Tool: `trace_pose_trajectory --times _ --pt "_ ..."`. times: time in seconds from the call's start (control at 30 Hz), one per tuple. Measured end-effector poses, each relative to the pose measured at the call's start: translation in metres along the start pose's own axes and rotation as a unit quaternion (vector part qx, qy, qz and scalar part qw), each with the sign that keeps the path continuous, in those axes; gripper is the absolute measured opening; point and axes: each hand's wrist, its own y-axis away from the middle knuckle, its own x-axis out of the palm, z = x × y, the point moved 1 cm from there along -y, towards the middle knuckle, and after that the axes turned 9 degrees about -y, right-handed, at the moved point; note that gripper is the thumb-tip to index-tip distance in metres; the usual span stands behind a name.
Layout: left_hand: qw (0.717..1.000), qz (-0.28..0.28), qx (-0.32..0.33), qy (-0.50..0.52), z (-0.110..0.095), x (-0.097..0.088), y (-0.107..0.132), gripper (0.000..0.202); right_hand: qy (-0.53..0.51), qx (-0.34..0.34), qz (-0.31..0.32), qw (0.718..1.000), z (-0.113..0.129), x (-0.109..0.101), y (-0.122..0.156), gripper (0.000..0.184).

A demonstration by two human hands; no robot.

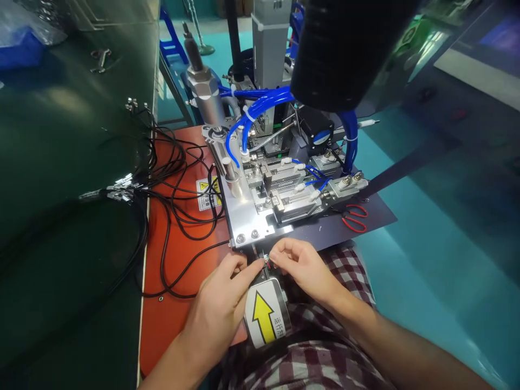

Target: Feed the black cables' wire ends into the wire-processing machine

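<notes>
My left hand (227,281) is closed in a pinch at the front edge of the metal machine (244,216). Between its thumb and finger and my right hand shows a small cable end (267,259) with thin red and pale strands. My right hand (298,262) pinches close against it, thumb and forefinger together; what exactly lies in its fingertips is too small to make out. Just under the hands is a white cover (266,319) with a yellow arrow. A black cable (203,248) runs from the left towards the machine's front corner.
Many looped black cables (174,189) with bare silvery ends (124,188) spread over the orange board (156,325) and green table (73,260). Red-handled snips (355,218) lie right of the machine. Blue air tubes (264,100) and a dark cylinder (333,54) stand above.
</notes>
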Motion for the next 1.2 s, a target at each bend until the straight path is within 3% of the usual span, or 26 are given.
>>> trace_pose_trajectory --times 0.6,0.93,1.2 --pt "1.0 0.005 -0.016 0.019 0.002 0.007 0.002 0.035 0.003 0.018 -0.002 1.0 0.0 -0.002 0.001 0.025" --pt "1.0 -0.008 -0.015 0.013 0.0 0.008 0.002 0.034 0.025 -0.022 -0.019 0.999 -0.005 0.0 0.002 0.019" --pt "1.0 -0.02 -0.006 0.016 0.0 0.006 0.002 0.032 0.046 -0.053 -0.049 0.996 -0.01 -0.014 0.006 0.016"
